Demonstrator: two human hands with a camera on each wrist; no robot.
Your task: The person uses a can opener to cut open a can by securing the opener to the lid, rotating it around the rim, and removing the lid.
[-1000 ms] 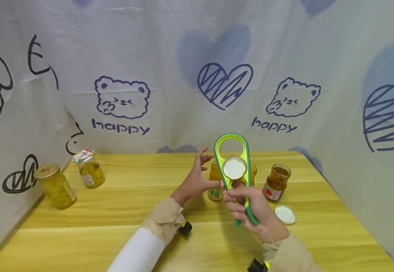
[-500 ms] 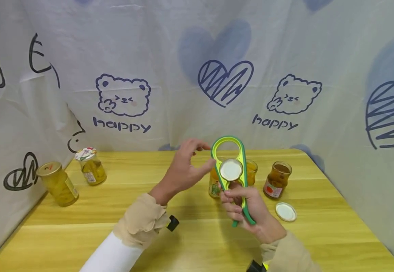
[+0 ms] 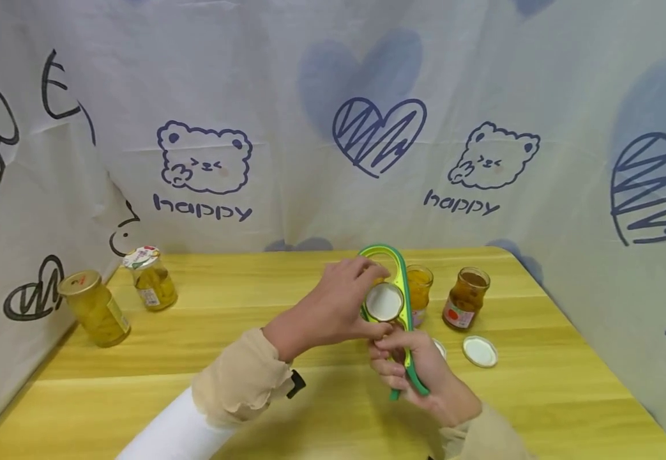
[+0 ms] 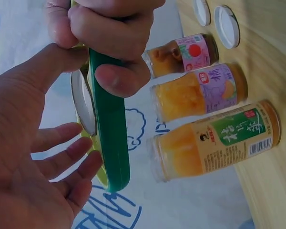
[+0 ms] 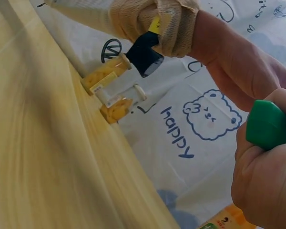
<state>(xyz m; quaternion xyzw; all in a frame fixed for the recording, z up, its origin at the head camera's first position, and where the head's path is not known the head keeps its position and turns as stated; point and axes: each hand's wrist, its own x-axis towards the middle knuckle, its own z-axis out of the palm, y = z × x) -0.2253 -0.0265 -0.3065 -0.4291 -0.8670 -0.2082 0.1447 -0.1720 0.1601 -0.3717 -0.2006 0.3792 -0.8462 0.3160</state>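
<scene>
- Gripping the opener (image 4: pixel 113 119) by its handles in the curled right hand (image 3: pixel 436 377), up above the surface (image 3: pixel 223 306), ring toward 12 o'clock; carrying the lid (image 3: pixel 384 302) between its arms, pale underside showing;
- Bringing the left hand (image 3: pixel 333 303) around the lid from 9 o'clock, thumb and fingers parted and loosely bent; impossible to tell whether gripping or merely brushing it;
- Could well drop the lid through slackening the right hand before getting a sure hold with the left; liable then to clatter among the jars;
- Could equally wedge the lid by squeezing too hard; might then tug and slip suddenly;
- Might nip a left fingertip by pressing the arms together;
- Might topple the tall jar (image 4: pixel 224 136), uncapped and mostly hidden beyond the opener in the head view, by swinging low; likely to spill, as with the middle jar (image 3: pixel 421 291) and dark jar (image 3: pixel 465 300) at 3 o'clock;
- Might sweep away the loose lid (image 3: pixel 480 351) at 4 o'clock with a careless right wrist.
</scene>
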